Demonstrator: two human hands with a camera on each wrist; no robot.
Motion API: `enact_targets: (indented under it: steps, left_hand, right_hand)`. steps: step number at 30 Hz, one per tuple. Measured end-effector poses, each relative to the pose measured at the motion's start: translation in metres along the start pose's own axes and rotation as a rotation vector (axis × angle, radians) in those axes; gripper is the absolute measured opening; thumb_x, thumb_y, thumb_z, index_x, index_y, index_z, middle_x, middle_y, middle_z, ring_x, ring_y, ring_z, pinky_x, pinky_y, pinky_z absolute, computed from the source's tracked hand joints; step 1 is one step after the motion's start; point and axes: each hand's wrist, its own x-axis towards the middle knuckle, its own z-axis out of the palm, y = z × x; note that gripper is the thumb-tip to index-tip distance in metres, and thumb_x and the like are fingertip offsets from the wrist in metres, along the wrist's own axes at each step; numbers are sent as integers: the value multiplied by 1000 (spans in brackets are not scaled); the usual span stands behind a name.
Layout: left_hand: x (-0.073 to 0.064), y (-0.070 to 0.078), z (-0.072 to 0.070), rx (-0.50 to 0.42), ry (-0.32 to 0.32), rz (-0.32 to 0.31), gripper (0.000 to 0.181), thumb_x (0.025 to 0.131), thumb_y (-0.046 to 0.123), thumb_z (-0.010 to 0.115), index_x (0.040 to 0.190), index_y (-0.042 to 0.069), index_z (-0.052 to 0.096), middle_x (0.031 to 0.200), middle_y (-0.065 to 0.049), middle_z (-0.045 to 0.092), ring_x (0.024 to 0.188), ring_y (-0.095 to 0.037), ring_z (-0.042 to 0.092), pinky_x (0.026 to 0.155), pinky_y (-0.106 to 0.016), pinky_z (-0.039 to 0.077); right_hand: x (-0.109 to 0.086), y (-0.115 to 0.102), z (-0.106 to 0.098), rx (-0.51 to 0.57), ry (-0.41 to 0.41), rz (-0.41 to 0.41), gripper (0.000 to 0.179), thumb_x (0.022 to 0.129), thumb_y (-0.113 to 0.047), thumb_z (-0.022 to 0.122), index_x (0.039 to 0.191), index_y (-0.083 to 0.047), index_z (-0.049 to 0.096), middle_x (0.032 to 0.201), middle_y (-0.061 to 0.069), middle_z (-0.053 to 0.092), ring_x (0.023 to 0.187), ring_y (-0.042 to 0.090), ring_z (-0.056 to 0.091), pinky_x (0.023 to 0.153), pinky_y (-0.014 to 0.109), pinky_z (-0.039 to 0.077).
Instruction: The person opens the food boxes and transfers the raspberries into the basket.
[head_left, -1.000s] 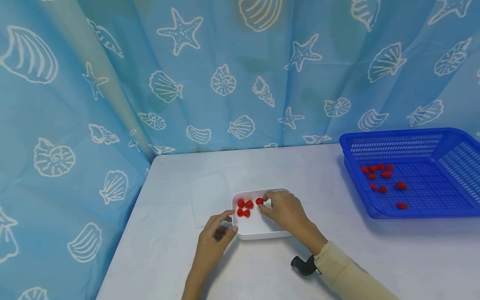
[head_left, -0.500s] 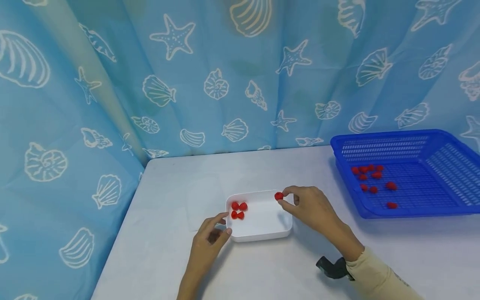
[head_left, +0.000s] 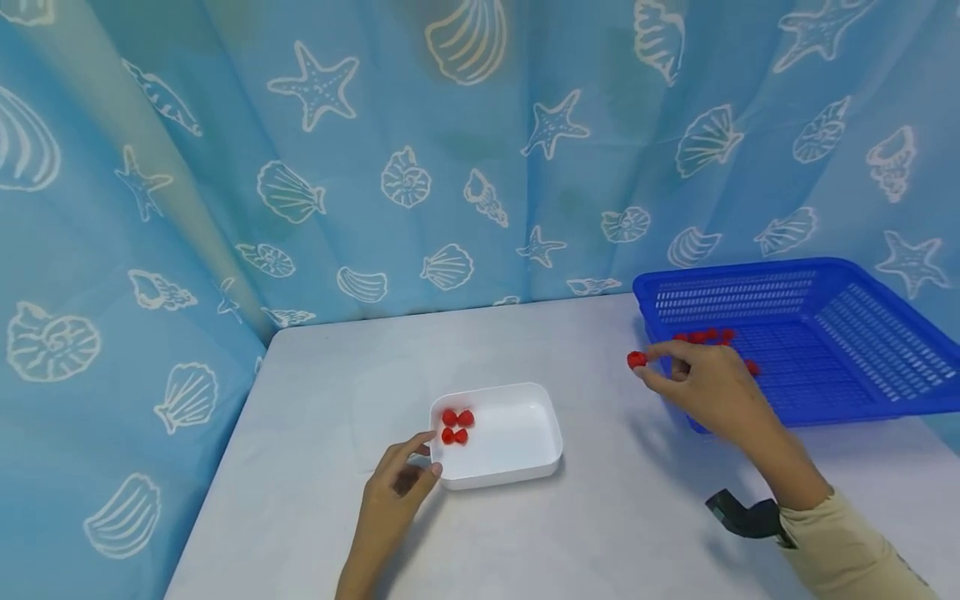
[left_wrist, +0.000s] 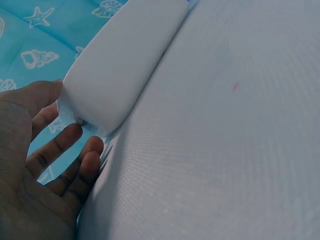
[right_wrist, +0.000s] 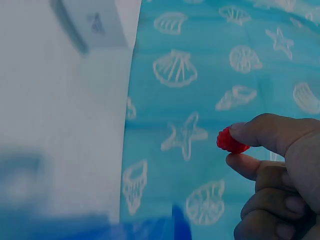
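Note:
My right hand (head_left: 708,383) pinches a red raspberry (head_left: 637,359) between thumb and fingertip. It is raised beside the left end of a blue plastic basket (head_left: 862,410), overlapping the basket in the head view. The right wrist view shows the raspberry (right_wrist: 233,140) at the tips, the other fingers curled beneath. At the left end of a shallow white tray (head_left: 517,437), my left hand (head_left: 393,492) touches the rim and corner with loosely bent fingers and thumb. Several raspberries (head_left: 457,426) sit grouped at the tray's left end.
More raspberries (head_left: 705,336) lie in the basket's left part, some hidden behind my right hand. A thin clear sheet (head_left: 382,408) lies behind the left hand on the white table (head_left: 525,542). A blue seashell curtain (head_left: 450,208) hangs behind. A dark device (head_left: 746,515) is at my right wrist.
My right hand has lifted the raspberry out of the tray and carried it right to the basket's left side. The left hand stays at the tray's end. The head view has turned slightly right.

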Motion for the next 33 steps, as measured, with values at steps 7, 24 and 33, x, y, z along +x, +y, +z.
enact_targets:
  steps: [7, 24, 33]
  left_hand:
    - [2, 1, -3, -4, -11, -3, 40, 83, 39, 66, 121, 43, 54, 105, 15, 53, 77, -7, 58, 72, -23, 51]
    - [-1, 2, 1, -1, 8, -11, 40, 83, 34, 67, 121, 42, 54, 105, 15, 54, 77, -8, 59, 73, -24, 51]
    - [-1, 3, 0, -7, -2, -21, 41, 84, 34, 67, 123, 38, 55, 104, 14, 54, 78, -7, 59, 74, -24, 51]
  right_hand:
    - [-7, 41, -21, -50, 5, 47, 38, 82, -44, 66, 98, -10, 68, 59, -2, 40, 48, 14, 34, 38, 26, 24]
    - [-11, 110, -53, -149, -78, 184, 56, 84, -51, 59, 106, 0, 63, 64, 4, 44, 51, 19, 37, 40, 29, 27]
    - [-5, 137, -53, -152, -153, 212, 49, 84, -44, 62, 104, 1, 64, 64, 4, 45, 50, 19, 39, 40, 30, 29]
